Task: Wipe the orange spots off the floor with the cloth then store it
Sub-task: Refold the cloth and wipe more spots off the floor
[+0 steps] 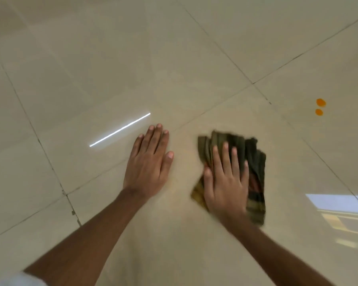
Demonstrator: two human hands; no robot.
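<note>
A dark green and brown striped cloth [252, 162] lies crumpled on the beige tiled floor [174, 58]. My right hand [225, 178] presses flat on top of it, fingers spread, and looks blurred. My left hand [149, 162] rests flat on the bare tile to the left of the cloth, holding nothing. Two orange spots [320, 107] sit close together on the floor to the far right, well apart from the cloth. A faint yellowish smear [174, 182] shows on the tile between my hands.
Dark grout lines [252, 83] cross the glossy tiles. A bright strip of reflected light [120, 130] lies left of my left hand, and a window reflection [339, 213] shows at the lower right.
</note>
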